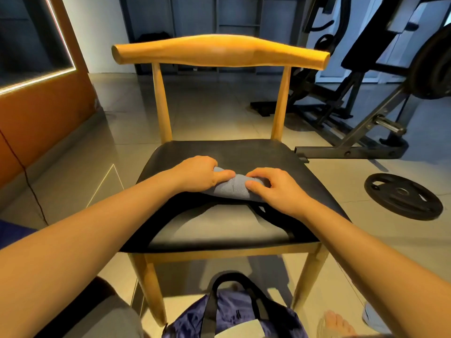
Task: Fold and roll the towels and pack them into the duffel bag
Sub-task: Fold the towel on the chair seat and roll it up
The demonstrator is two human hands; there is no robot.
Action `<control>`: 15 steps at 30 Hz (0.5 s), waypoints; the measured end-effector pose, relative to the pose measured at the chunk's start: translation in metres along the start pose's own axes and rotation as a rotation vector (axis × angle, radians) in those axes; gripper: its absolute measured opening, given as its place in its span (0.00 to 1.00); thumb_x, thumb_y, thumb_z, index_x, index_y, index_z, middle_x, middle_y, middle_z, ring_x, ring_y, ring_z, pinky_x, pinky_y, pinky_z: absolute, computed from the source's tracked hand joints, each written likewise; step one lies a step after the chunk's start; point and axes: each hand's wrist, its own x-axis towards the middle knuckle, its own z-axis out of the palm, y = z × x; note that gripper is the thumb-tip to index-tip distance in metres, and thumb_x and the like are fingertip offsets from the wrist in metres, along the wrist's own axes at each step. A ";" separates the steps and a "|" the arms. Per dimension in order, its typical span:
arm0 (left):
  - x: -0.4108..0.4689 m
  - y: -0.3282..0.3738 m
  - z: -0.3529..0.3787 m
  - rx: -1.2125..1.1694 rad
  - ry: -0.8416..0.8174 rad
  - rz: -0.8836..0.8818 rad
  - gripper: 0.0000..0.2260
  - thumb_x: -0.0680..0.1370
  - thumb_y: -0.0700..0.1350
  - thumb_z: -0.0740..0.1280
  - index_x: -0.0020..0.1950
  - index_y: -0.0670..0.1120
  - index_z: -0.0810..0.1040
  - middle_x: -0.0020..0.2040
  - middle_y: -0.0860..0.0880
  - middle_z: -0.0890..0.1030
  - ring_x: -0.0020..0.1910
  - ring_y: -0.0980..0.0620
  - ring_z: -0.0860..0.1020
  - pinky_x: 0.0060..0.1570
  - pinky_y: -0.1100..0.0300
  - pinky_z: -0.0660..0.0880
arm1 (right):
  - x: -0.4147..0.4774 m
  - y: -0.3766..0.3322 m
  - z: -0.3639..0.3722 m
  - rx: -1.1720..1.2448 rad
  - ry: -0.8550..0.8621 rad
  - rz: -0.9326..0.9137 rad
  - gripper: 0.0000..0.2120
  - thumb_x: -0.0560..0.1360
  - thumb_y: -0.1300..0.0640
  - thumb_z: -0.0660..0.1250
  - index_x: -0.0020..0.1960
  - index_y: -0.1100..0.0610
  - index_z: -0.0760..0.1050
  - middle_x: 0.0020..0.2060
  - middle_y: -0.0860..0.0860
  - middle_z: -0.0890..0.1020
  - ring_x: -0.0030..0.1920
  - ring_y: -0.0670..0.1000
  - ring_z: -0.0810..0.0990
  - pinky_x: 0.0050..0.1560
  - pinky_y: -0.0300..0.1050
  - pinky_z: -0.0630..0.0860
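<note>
towel (231, 189): lying across the middle of the seat (244, 152), bunching into a short grey-blue roll, looser cloth spreading toward 6 o'clock.
left hand (195, 174): clasping the roll's 9 o'clock end, left fingers (223, 175) curling round the cloth, thumb pressing on top.
right hand (275, 189): pinching the roll's 3 o'clock end, right fingers (253, 184) bending over the cloth, tips digging in.
step: judging by both grips, rolling this towel tight; not possible to tell which way the roll is turning.
bag (234, 311): standing on the floor (214, 113) at 6 o'clock, just below the seat's front edge, mouth gaping, black handles arching up.
done: seemingly folding of this towel finished and rolling well under way; a pale piece (240, 331) showing inside the bag, possibly a packed towel, too cropped for being sure.
left: tightening the roll, lowering it into the bag; no other loose towels showing.
seat: black and smooth, catching glare near the front, sitting on a wooden frame, curved backrest (219, 51) rising at 12 o'clock.
room: pale tiled floor all round; weight plate (402, 196) lying flat at 3 o'clock; gym machine (366, 93) standing at 2 o'clock; orange panel (36, 118) with a light strip running at 10 o'clock; bare foot (334, 323) resting at 5 o'clock, just beside the bag.
</note>
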 end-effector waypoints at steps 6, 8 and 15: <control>-0.037 0.017 -0.007 -0.075 0.114 0.112 0.24 0.78 0.69 0.60 0.40 0.48 0.73 0.37 0.50 0.77 0.38 0.49 0.75 0.38 0.52 0.70 | -0.033 -0.006 -0.007 0.055 0.015 -0.019 0.11 0.79 0.47 0.69 0.59 0.49 0.82 0.50 0.42 0.84 0.52 0.44 0.80 0.53 0.46 0.78; -0.048 0.017 -0.008 -0.128 0.114 0.168 0.23 0.80 0.67 0.60 0.41 0.47 0.73 0.37 0.49 0.77 0.38 0.48 0.75 0.39 0.51 0.70 | -0.044 -0.011 -0.009 0.087 -0.007 -0.014 0.10 0.78 0.45 0.70 0.55 0.48 0.83 0.47 0.43 0.85 0.49 0.45 0.82 0.51 0.48 0.81; -0.100 0.039 -0.016 -0.212 -0.015 0.430 0.16 0.83 0.59 0.61 0.41 0.51 0.74 0.38 0.52 0.76 0.37 0.54 0.73 0.37 0.61 0.69 | -0.078 -0.040 -0.018 0.627 -0.167 0.234 0.27 0.73 0.38 0.71 0.67 0.51 0.76 0.57 0.50 0.83 0.59 0.49 0.83 0.57 0.47 0.79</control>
